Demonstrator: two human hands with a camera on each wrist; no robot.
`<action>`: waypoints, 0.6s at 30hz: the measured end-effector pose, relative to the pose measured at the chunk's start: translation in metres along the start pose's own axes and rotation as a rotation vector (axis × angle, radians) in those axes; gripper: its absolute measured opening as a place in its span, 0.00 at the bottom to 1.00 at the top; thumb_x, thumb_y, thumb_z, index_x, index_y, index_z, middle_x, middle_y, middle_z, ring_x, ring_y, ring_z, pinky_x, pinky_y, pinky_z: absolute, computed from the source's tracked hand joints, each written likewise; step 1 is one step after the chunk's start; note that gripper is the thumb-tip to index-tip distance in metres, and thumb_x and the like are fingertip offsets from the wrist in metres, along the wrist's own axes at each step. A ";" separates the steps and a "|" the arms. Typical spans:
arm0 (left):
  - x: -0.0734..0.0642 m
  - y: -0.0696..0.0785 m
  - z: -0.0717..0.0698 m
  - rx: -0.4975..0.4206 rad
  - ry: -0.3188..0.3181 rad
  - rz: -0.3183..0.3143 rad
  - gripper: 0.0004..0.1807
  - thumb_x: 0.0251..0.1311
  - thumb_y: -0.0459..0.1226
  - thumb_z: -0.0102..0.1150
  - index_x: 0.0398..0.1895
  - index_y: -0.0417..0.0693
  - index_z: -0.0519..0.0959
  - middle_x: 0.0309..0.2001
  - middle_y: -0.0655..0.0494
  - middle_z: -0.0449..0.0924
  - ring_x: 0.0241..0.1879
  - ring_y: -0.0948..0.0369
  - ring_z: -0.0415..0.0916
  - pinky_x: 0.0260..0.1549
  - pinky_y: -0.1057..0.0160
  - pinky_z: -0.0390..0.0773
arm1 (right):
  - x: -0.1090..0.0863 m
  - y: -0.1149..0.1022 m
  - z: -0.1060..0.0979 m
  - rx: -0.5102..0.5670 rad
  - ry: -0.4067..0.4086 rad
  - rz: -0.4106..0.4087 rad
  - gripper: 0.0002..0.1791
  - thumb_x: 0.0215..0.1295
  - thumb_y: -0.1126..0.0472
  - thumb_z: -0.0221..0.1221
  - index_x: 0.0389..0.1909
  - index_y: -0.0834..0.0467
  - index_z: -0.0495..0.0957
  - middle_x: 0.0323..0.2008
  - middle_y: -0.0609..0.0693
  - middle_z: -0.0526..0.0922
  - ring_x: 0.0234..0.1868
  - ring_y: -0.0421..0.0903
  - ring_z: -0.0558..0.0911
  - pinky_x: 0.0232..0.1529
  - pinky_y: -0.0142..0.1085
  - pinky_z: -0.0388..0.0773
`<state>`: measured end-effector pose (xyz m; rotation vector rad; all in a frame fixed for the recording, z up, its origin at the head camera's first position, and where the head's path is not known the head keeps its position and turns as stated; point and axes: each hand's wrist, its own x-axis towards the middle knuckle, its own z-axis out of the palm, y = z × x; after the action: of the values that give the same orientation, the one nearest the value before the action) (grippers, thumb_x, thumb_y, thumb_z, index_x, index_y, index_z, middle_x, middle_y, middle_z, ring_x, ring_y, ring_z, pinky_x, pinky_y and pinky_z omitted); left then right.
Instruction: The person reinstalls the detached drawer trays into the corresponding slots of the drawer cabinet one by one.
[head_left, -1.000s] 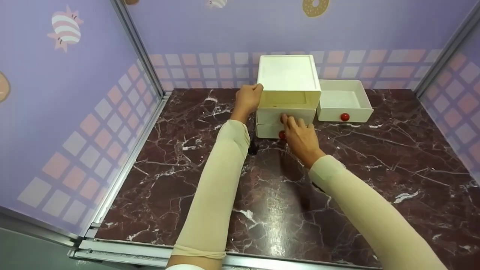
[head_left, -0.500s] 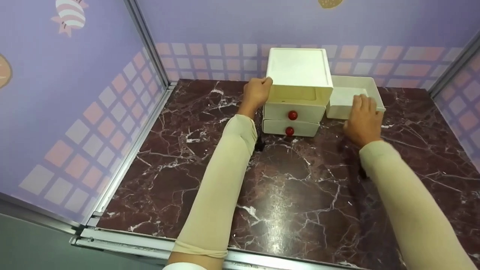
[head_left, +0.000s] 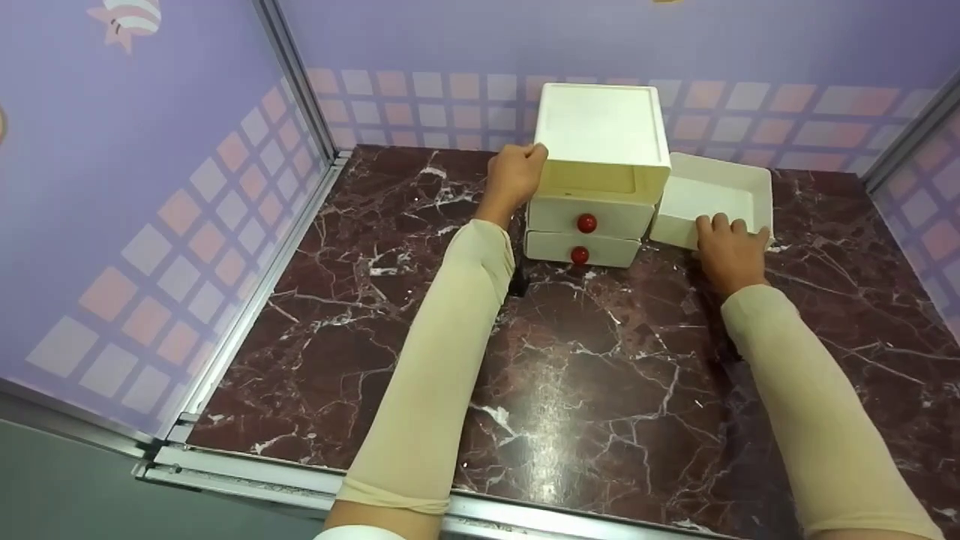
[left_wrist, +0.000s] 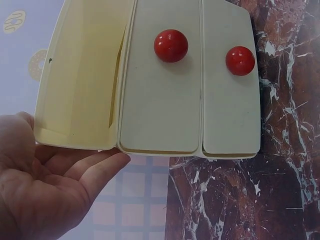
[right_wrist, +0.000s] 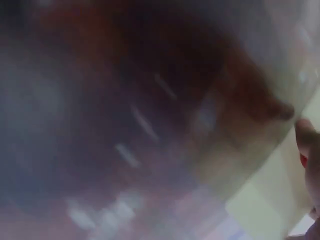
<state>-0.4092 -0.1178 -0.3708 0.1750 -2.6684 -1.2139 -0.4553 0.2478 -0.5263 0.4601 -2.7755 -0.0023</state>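
A small white drawer cabinet (head_left: 600,124) stands near the back wall with its top slot vacant. Two drawers with red knobs (head_left: 587,223) fill the lower slots. My left hand (head_left: 514,176) holds the cabinet's upper left edge, thumb at the top and fingers (left_wrist: 102,172) along the side. To the right of the cabinet, my right hand (head_left: 731,255) grips the front wall of a loose white drawer (head_left: 694,199), fingertips over its rim. The drawer sits turned at an angle, with nothing inside. Its front is mostly hidden by the hand; the right wrist view is blurred.
The cabinet and drawer are on a dark red marbled table (head_left: 375,330). A purple patterned wall (head_left: 465,45) rises behind, with side panels left and right. A metal rail (head_left: 247,469) runs along the front edge.
My right hand has left the middle drawer's knob, moved right and taken hold of the loose drawer, which has turned from its straight position. My left hand keeps its hold on the cabinet.
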 end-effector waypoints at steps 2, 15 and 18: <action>0.002 -0.001 0.001 -0.005 0.010 0.003 0.25 0.74 0.48 0.43 0.15 0.56 0.63 0.22 0.57 0.65 0.34 0.56 0.71 0.41 0.61 0.74 | -0.004 -0.005 0.001 -0.007 0.018 0.010 0.21 0.67 0.62 0.63 0.52 0.65 0.64 0.45 0.68 0.72 0.46 0.73 0.73 0.43 0.76 0.66; 0.006 -0.007 0.009 -0.041 0.013 -0.020 0.26 0.74 0.49 0.44 0.13 0.56 0.59 0.19 0.58 0.61 0.32 0.57 0.69 0.37 0.63 0.71 | -0.082 -0.066 -0.079 -0.015 -0.115 -0.030 0.22 0.57 0.69 0.63 0.47 0.66 0.62 0.40 0.64 0.71 0.38 0.71 0.75 0.31 0.74 0.71; 0.006 -0.007 0.010 -0.047 0.016 -0.013 0.26 0.74 0.48 0.44 0.13 0.57 0.58 0.19 0.59 0.60 0.32 0.57 0.68 0.36 0.63 0.70 | -0.115 -0.086 -0.099 -0.032 -0.033 -0.044 0.21 0.50 0.74 0.60 0.43 0.66 0.62 0.36 0.62 0.71 0.34 0.68 0.74 0.27 0.73 0.70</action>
<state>-0.4171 -0.1159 -0.3815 0.1943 -2.6265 -1.2716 -0.2937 0.2074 -0.4736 0.5168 -2.7926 -0.0652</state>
